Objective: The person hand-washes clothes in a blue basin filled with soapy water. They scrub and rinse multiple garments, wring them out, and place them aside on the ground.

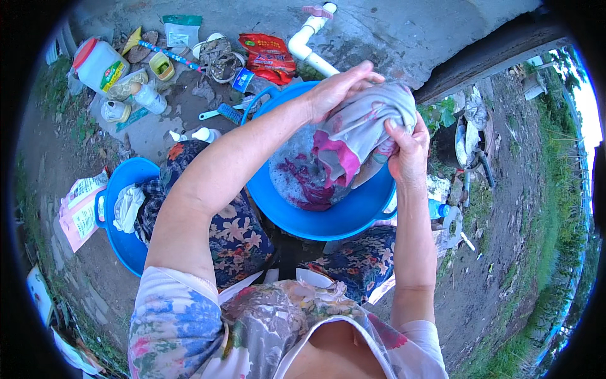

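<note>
A wet grey garment (369,117) with a bright pink edge is bunched up above the blue tub (309,228). My left hand (341,90) grips it at its upper left side, with the fingertips partly hidden behind the cloth. On the right, my right hand (409,148) is closed round the same garment, thumb on top. The pink edge hangs down toward foamy water (287,151), where dark red cloth (309,186) lies partly under the suds.
A smaller blue tub (129,252) with clothes stands at left. Beyond lie a blue brush (230,114), a red packet (268,55) and a white jar with red lid (101,66). A white pipe (303,44) reaches down beside the big tub. A dark pot (464,142) sits right.
</note>
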